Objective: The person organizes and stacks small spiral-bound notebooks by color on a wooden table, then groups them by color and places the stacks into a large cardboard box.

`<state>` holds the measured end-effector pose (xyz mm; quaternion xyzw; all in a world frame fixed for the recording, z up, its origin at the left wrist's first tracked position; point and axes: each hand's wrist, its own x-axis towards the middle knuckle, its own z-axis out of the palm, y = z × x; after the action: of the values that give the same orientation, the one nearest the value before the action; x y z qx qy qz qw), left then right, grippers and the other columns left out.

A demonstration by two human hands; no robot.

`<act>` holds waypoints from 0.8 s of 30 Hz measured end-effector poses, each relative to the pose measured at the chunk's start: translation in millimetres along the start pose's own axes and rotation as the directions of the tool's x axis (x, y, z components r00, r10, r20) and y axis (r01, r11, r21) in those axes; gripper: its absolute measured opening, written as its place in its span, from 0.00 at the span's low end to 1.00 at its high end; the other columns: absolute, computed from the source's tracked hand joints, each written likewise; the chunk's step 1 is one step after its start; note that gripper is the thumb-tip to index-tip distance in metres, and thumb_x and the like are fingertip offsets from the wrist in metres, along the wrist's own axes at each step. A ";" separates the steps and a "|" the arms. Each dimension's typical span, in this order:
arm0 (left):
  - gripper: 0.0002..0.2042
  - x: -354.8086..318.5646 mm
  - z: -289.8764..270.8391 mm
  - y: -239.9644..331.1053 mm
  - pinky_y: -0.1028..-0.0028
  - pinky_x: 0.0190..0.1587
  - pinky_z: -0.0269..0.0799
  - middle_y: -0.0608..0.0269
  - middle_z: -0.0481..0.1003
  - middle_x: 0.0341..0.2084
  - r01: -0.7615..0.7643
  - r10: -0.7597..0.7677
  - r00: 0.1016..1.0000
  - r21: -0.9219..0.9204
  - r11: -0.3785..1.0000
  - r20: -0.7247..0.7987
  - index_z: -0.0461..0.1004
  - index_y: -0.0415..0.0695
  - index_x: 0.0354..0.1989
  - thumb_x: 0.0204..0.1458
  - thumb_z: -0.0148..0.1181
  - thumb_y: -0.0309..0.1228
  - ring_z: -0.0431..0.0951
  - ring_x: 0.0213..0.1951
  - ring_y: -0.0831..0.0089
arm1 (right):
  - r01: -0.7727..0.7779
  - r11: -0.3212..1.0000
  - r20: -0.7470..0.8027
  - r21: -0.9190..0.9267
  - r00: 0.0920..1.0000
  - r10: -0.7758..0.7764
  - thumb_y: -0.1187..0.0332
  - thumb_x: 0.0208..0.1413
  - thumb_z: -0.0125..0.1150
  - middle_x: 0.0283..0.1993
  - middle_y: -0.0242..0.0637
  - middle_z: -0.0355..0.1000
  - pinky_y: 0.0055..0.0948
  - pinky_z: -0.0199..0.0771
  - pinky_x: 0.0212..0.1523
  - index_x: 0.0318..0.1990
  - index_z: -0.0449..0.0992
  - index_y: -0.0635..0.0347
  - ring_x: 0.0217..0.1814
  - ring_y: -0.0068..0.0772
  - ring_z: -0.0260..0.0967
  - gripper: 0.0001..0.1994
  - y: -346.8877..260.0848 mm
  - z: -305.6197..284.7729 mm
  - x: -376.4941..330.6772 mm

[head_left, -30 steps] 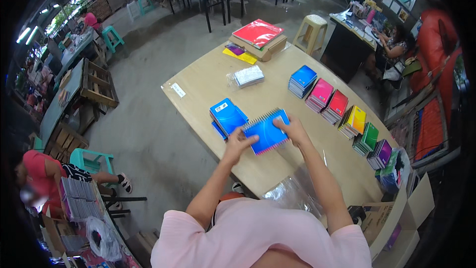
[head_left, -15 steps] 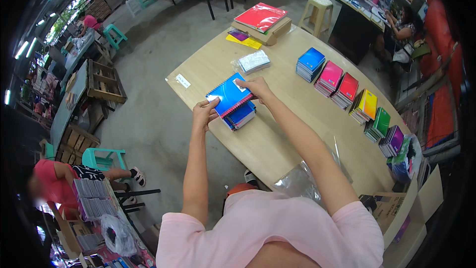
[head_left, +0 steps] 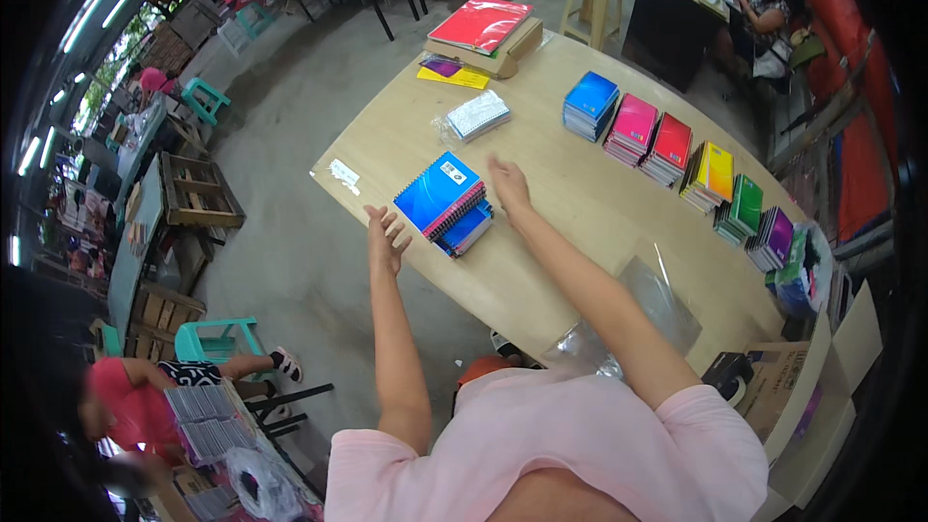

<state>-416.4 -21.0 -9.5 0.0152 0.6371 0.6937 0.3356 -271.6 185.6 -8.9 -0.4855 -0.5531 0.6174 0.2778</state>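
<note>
Flanking one blue notebook stack (head_left: 446,204), left hand (head_left: 386,240), right hand (head_left: 508,184), two empty hands

I see even, bright daylight over the desk (head_left: 580,232), soft shadows, strip lights glaring at far left. Fisheye bends edges; black vignette rings the frame; corners blur.

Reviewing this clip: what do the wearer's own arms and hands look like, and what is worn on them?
Both arms are bare from short pale pink sleeves down. The left hand and the right hand are bare too: no gloves, and no watch, ring or bracelet that this view shows. The sleeves belong to a plain pink T-shirt without visible print.
</note>
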 end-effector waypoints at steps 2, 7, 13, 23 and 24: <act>0.46 16.8 5.9 -3.0 0.43 0.64 0.46 0.51 0.49 0.68 -0.065 0.052 0.988 0.082 0.995 0.146 0.47 0.43 0.69 0.53 0.35 0.70 0.49 0.68 0.54 | -0.202 0.974 0.079 0.107 0.978 0.194 0.42 0.50 0.62 0.57 0.56 0.67 0.43 0.64 0.59 0.59 0.64 0.67 0.60 0.50 0.66 0.39 34.9 -18.2 -1.6; 0.42 40.8 7.1 -37.9 0.42 0.65 0.44 0.54 0.50 0.69 0.027 -0.041 0.982 0.073 0.997 0.186 0.50 0.50 0.70 0.55 0.31 0.69 0.48 0.70 0.55 | -0.527 0.784 0.325 0.328 0.842 0.430 0.52 0.49 0.66 0.64 0.57 0.56 0.69 0.51 0.61 0.69 0.42 0.58 0.60 0.61 0.63 0.47 44.1 -9.6 -59.5; 0.39 51.3 15.8 -54.8 0.48 0.55 0.64 0.57 0.63 0.62 0.081 -0.087 0.986 0.042 0.996 0.142 0.57 0.49 0.66 0.57 0.32 0.67 0.66 0.59 0.58 | -0.401 0.873 0.288 0.277 0.902 0.323 0.65 0.44 0.70 0.59 0.62 0.60 0.58 0.70 0.48 0.70 0.34 0.59 0.54 0.57 0.69 0.53 50.8 -11.4 -50.9; 0.32 44.9 16.8 -60.8 0.63 0.52 0.66 0.61 0.64 0.60 0.027 -0.034 0.991 0.056 0.998 0.129 0.58 0.47 0.64 0.62 0.36 0.59 0.67 0.57 0.67 | -0.371 0.907 0.324 0.196 0.898 0.298 0.64 0.42 0.72 0.55 0.66 0.63 0.47 0.81 0.41 0.68 0.36 0.70 0.51 0.55 0.72 0.53 52.6 -18.3 -32.5; 0.31 41.4 17.0 -64.9 0.63 0.51 0.66 0.61 0.64 0.60 0.009 -0.011 0.995 0.029 1.000 0.095 0.59 0.47 0.64 0.62 0.36 0.57 0.67 0.57 0.68 | -0.390 0.908 0.343 0.152 0.882 0.322 0.63 0.44 0.71 0.56 0.66 0.63 0.50 0.79 0.43 0.69 0.33 0.66 0.51 0.58 0.72 0.54 47.2 -20.4 -33.5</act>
<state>-411.8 11.5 -81.2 0.0498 0.6302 0.6814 0.3687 -231.4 153.6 -42.4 -0.4430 -0.4199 0.7830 0.1199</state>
